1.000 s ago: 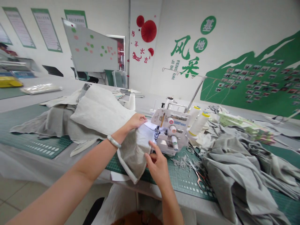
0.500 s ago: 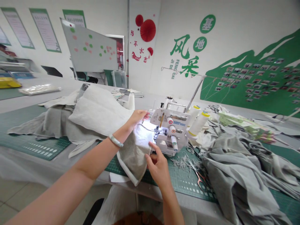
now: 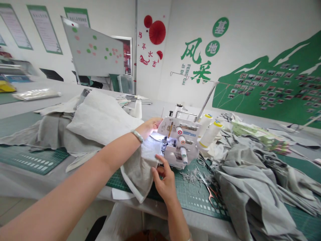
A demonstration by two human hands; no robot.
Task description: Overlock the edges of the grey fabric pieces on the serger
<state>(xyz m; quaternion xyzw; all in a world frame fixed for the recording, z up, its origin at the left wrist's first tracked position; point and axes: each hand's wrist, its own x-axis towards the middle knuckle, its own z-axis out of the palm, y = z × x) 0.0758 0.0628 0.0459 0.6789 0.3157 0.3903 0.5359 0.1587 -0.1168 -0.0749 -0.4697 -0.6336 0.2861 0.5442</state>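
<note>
A white overlock sewing machine [image 3: 178, 142] stands before me, its lamp lit over the needle area. A grey cloth piece with a pale edge [image 3: 139, 172] lies at its left side, reaching the presser foot, with a corner hanging towards me. My left hand [image 3: 153, 125], with a bangle on the wrist, is stretched past the cloth to the machine's far left side; the machine's head partly hides its fingertips. My right hand [image 3: 164, 179] rests at the cloth's right edge in front of the machine, index finger stretched onto it, thumb apart and other fingers curled.
Scissors [image 3: 209, 190] and thread scraps [image 3: 192, 176] lie on the green cutting mat [image 3: 194, 200] right of the machine. A heap of grey cloth [image 3: 250, 187] is farther right, more cloth [image 3: 92, 117] at left. Thread cones [image 3: 210, 134] stand behind the machine.
My left hand has moved forward and right, its fingers now partly behind the machine's head. My right hand stays at the cloth's edge. The whole view has shifted slightly.
</note>
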